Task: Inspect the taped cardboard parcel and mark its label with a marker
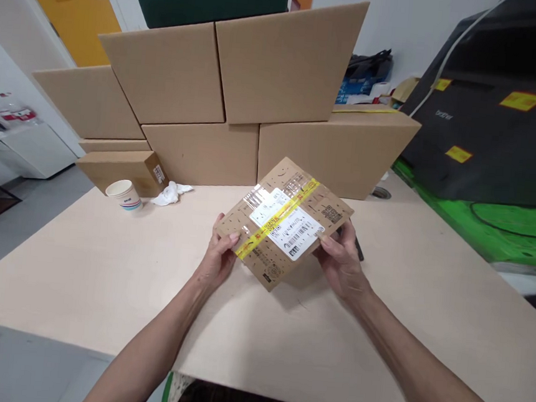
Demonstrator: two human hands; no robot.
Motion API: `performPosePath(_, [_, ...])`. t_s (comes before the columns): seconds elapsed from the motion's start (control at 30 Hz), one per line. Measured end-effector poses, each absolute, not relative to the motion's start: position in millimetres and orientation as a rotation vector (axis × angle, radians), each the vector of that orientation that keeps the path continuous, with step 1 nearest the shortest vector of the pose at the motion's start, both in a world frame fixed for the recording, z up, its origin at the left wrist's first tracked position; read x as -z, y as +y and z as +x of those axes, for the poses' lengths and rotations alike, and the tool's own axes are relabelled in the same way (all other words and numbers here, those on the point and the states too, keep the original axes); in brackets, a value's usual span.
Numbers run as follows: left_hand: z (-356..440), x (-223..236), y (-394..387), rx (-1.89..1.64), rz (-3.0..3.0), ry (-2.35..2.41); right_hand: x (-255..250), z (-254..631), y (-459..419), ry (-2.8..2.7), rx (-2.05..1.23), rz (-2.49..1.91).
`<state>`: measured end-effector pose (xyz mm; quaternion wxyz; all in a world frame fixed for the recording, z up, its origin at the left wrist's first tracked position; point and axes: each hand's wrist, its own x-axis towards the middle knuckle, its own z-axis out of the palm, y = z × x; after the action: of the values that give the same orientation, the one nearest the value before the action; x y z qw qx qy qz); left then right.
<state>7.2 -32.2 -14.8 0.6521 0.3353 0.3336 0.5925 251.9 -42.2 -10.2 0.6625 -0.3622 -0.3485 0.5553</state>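
A flat brown cardboard parcel [312, 208] is held up above the table, tilted toward me. White shipping labels [295, 235] and a strip of yellow printed tape [278, 217] cover its upper face. My left hand [220, 253] grips its left corner, thumb on top and fingers beneath. At the right corner my right hand [343, 261] is closed on the parcel, its thumb near the label's edge. A dark object [360, 250], partly hidden behind my right hand, shows at its outer side; I cannot tell what it is.
Large cardboard boxes [197, 151] stand stacked along the back of the table [101, 286]. A paper cup [124, 195], a crumpled tissue [171, 194] and a smaller box [120, 169] are at the back left. A tape roll [381, 193] lies at the back right, near a black-covered machine [494, 133].
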Motion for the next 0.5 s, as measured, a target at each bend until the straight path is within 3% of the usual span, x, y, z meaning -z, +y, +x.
performPosePath(0.5, [-44, -24, -12, -1.436, 0.776, 0.968, 18, 233, -56, -0.939, -1.613, -0.812])
